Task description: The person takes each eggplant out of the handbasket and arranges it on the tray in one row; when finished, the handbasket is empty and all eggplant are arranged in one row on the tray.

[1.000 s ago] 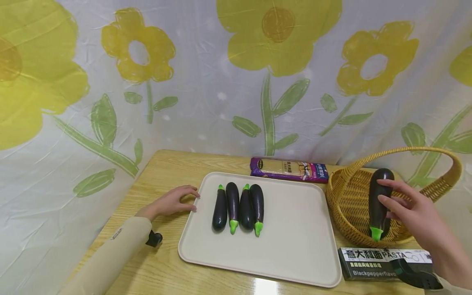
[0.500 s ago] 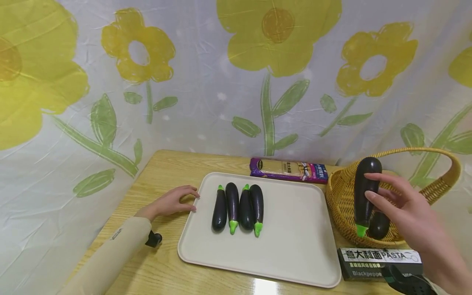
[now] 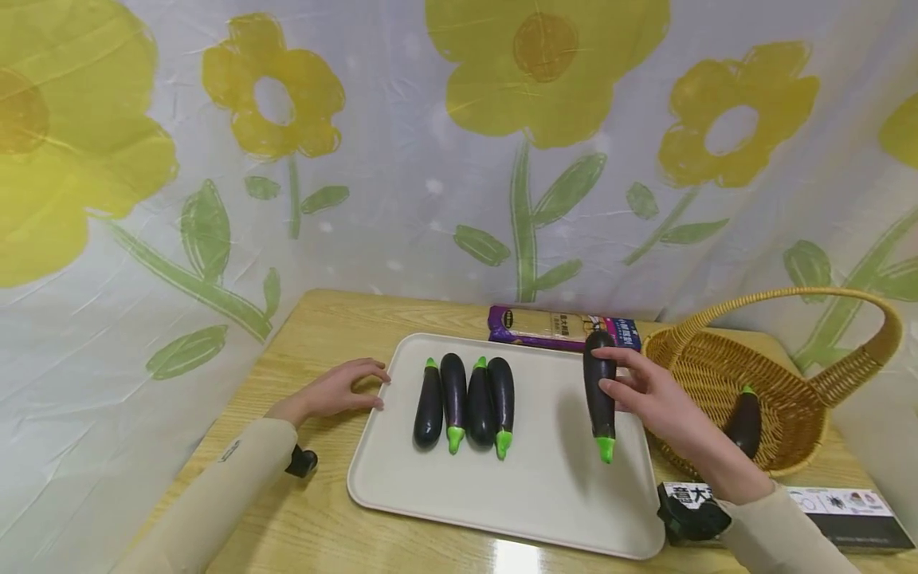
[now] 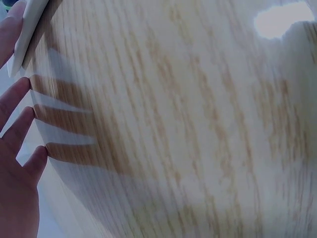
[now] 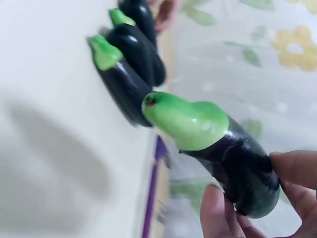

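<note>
Above the right part of the white tray [image 3: 545, 494], my right hand [image 3: 656, 399] pinches an eggplant [image 3: 599, 391], its green stem end pointing down toward me. The right wrist view shows thumb and fingers around the dark body of this eggplant [image 5: 242, 158], with its shadow on the tray. Several eggplants lie side by side left of the tray's middle, among them the leftmost eggplant [image 3: 428, 406] and the rightmost eggplant [image 3: 502, 402]. At the tray's left rim rests my left hand [image 3: 333, 391], fingers relaxed and holding nothing; its fingertips touch down near the rim in the left wrist view.
A wicker basket [image 3: 803, 399] with a tall handle stands right of the tray, one eggplant [image 3: 746, 422] inside. Behind the tray lies a purple pasta packet [image 3: 545, 328]. A black-and-white pasta box [image 3: 846, 526] lies in front of the basket, partly behind the right wrist.
My right hand has lifted the eggplant out of the basket and carried it left over the tray. The left hand and the eggplants on the tray have stayed put.
</note>
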`<state>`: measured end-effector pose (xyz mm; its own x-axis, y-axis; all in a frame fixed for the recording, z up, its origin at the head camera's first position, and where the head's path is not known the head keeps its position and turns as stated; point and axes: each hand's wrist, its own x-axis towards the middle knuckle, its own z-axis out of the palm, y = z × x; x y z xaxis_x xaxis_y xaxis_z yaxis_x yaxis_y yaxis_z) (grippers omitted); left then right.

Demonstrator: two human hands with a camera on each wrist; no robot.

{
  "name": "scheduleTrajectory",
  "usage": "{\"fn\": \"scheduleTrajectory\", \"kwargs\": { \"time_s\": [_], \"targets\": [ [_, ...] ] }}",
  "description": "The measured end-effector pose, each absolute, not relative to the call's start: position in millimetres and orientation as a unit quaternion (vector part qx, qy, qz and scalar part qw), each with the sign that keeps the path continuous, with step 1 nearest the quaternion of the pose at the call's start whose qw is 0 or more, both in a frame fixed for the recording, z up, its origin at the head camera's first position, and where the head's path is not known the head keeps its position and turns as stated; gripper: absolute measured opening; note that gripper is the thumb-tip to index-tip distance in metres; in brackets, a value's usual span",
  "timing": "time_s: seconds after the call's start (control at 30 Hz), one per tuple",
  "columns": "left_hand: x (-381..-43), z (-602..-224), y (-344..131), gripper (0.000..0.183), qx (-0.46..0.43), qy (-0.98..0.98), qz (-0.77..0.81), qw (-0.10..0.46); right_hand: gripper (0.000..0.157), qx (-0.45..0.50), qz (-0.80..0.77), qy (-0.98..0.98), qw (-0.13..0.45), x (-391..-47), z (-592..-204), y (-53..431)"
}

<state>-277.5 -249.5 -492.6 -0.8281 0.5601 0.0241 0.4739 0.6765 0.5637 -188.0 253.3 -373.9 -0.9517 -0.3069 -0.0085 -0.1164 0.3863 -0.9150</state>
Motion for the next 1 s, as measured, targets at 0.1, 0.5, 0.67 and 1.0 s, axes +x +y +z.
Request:
{"fn": "scheduleTrajectory", "kwargs": {
  "time_s": [0.1, 0.5, 0.67, 1.0],
  "targets": [
    [-278.3, -491.9, -248.9, 0.043, 0.275, 0.914, 0.286, 0.082, 0.043, -0.147, -0.518, 0.838, 0.089, -196.7, -388.9, 237.8],
    [-278.0, -491.7, -247.8, 0.044, 0.278, 0.913, 0.286, 0.085, 0.045, -0.09, -0.49, 0.855, 0.147, -224.9, -443.7, 189.8],
    [-279.0, -492.6, -247.8, 0.044, 0.276, 0.913, 0.286, 0.089, 0.045, -0.082, -0.472, 0.867, 0.141, -236.6, -450.2, 179.9],
    [-278.0, -490.5, -247.4, 0.044, 0.276, 0.915, 0.283, 0.086, 0.045, -0.084, -0.453, 0.877, 0.138, -249.1, -459.0, 172.3]
  ]
}}
